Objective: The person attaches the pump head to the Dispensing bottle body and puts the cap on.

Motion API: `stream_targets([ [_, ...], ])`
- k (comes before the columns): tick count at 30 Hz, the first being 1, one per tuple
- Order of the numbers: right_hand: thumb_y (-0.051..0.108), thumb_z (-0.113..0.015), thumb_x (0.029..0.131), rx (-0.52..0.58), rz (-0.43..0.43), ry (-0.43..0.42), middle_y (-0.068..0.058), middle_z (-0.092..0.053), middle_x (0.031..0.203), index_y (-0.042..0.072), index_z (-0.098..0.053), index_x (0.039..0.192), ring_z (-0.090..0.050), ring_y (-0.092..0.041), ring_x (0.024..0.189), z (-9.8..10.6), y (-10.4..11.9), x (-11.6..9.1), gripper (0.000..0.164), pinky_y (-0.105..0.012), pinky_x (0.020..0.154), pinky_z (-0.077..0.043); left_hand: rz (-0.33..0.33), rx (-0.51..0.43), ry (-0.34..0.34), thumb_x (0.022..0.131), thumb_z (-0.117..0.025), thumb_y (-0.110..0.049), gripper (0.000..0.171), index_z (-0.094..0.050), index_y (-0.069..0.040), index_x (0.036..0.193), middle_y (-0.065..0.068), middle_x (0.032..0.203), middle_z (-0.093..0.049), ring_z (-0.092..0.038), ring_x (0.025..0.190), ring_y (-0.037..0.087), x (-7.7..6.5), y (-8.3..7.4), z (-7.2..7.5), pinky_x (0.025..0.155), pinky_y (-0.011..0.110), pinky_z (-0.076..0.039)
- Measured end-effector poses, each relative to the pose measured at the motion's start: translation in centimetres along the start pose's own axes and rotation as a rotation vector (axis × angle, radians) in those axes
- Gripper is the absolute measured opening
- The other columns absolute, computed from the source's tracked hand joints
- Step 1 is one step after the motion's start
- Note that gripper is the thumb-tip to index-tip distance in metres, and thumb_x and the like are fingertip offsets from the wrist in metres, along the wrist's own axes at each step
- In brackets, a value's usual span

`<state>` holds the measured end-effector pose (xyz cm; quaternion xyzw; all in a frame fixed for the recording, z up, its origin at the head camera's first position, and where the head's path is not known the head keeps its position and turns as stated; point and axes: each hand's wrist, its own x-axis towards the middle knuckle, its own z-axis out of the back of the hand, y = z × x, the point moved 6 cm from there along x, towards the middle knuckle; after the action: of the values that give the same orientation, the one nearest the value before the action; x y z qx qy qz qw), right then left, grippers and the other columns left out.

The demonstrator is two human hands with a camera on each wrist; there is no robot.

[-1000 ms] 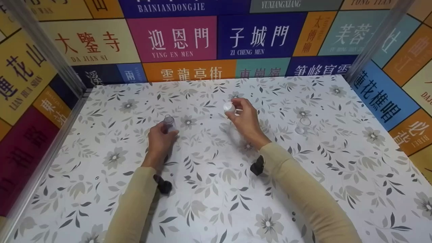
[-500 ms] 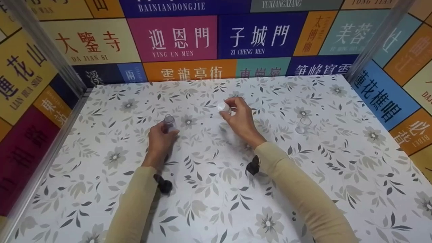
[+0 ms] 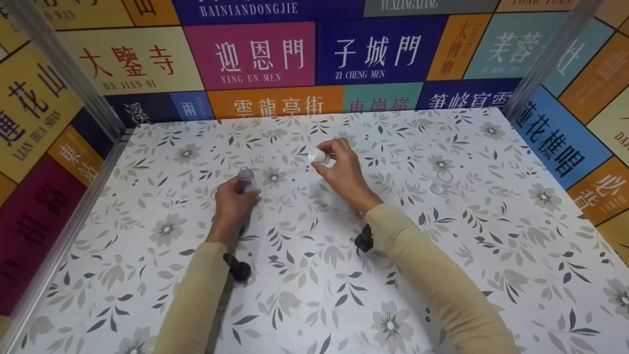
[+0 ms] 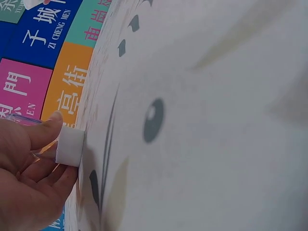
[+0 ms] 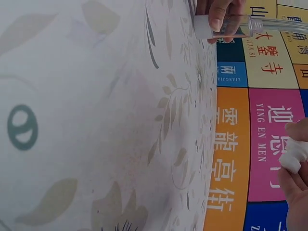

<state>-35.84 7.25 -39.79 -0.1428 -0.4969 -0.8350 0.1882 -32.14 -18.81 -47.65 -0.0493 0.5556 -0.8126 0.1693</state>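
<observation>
A small clear bottle-like vessel [image 3: 246, 177] stands near the middle left of the table, gripped by my left hand [image 3: 230, 206] between thumb and fingers. In the left wrist view, its white base or cap [image 4: 70, 147] rests on or just above the tabletop. The right wrist view shows its clear body narrowing to a thinner tube [image 5: 284, 25] on top. My right hand [image 3: 341, 172] pinches a small white piece [image 3: 318, 156] between thumb and fingertips, held above the table to the right of the vessel. Up close, that piece [image 5: 293, 155] looks rounded and lumpy; its material is unclear.
An open clear cup [image 3: 441, 184] stands to the right of my right hand. White cloth with grey flowers covers the table [image 3: 304, 295]. Panels with large lettering [image 3: 250, 56] rise behind the table and along both sides.
My right hand has moved left with the white piece, closer to the clear vessel. My left hand has stayed in place around the vessel.
</observation>
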Motion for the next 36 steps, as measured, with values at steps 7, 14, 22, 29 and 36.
stream_targets([
  [7,0.007,-0.077,0.085,-0.006,0.021,0.013,-0.013,-0.059,0.113,0.001,-0.063,0.115,-0.060,-0.023,0.108,-0.8,0.8,0.4,0.033,-0.030,0.098,-0.051,0.037,-0.021,0.014,0.085,-0.074,-0.010,0.039,-0.067,-0.009,0.124,0.009,0.126,-0.068,-0.057,0.114,0.018,0.1,0.1,0.0,0.107,0.034,-0.041],
  [14,0.008,-0.076,0.086,-0.030,0.077,0.049,-0.015,-0.060,0.111,0.001,-0.064,0.114,-0.061,-0.025,0.106,-1.4,1.9,0.6,0.031,-0.033,0.096,-0.052,0.046,-0.027,0.016,0.086,-0.073,-0.009,0.032,-0.068,-0.008,0.118,0.008,0.119,-0.067,-0.057,0.109,0.019,0.1,-0.1,0.0,0.099,0.033,-0.044],
  [22,0.009,-0.076,0.087,-0.024,0.130,0.083,-0.014,-0.060,0.108,0.002,-0.066,0.113,-0.059,-0.023,0.096,-3.1,2.5,0.0,0.029,-0.036,0.090,-0.053,0.051,-0.047,0.011,0.085,-0.074,-0.008,0.026,-0.069,-0.006,0.110,0.009,0.105,-0.064,-0.056,0.100,0.021,-0.1,0.3,-0.2,0.088,0.032,-0.044],
  [29,0.011,-0.074,0.089,0.000,0.117,0.089,-0.015,-0.064,0.114,0.000,-0.063,0.121,-0.063,-0.026,0.101,-3.8,3.2,0.2,0.036,-0.042,0.091,-0.053,0.018,-0.029,0.002,0.085,-0.073,-0.008,0.029,-0.069,-0.003,0.113,0.009,0.101,-0.062,-0.053,0.095,0.021,-0.1,0.1,-0.1,0.083,0.031,-0.042],
  [36,0.010,-0.074,0.089,0.008,0.076,0.122,-0.013,-0.066,0.114,0.002,-0.057,0.116,-0.064,-0.024,0.103,-5.0,3.6,0.3,0.033,-0.037,0.093,-0.052,0.035,-0.050,0.006,0.083,-0.074,-0.009,0.026,-0.069,-0.004,0.109,0.009,0.100,-0.061,-0.055,0.095,0.021,0.1,0.3,-0.1,0.082,0.032,-0.044],
])
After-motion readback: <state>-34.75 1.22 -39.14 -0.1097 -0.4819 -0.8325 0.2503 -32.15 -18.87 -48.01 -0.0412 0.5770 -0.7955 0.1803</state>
